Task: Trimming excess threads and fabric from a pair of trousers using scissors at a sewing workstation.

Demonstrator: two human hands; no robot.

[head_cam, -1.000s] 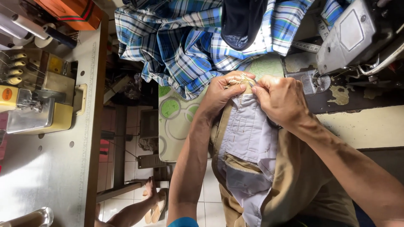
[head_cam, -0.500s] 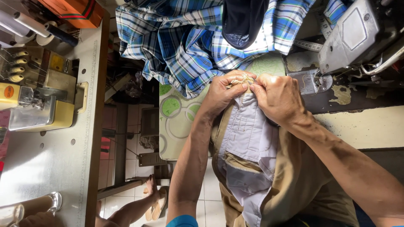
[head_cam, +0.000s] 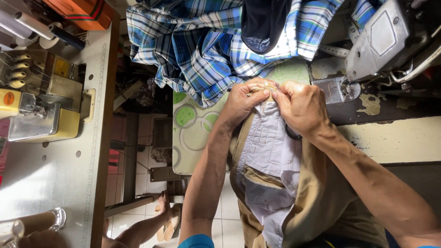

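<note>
Tan trousers (head_cam: pixel 317 197) with a pale lilac lining (head_cam: pixel 268 147) lie inside out across my lap and the table edge. My left hand (head_cam: pixel 241 102) and my right hand (head_cam: pixel 301 108) meet at the top edge of the waistband (head_cam: pixel 262 88), both pinching the fabric there with fingertips close together. A dark tool handle shows just under my right palm; I cannot tell what it is. A sewing machine (head_cam: pixel 386 39) stands just right of my hands.
A blue plaid shirt (head_cam: pixel 197 41) is heaped beyond my hands with a dark garment (head_cam: pixel 264 23) on it. A green-patterned mat (head_cam: pixel 190 128) covers the table. Left stands a grey table (head_cam: pixel 55 183) with an overlock machine (head_cam: pixel 39 115) and thread cones. Another person's foot (head_cam: pixel 163 220) rests on the tiled floor.
My hands stay pinched on the waistband, with only slight finger movement. At the lower left another person's hand and a glass object have shifted a little.
</note>
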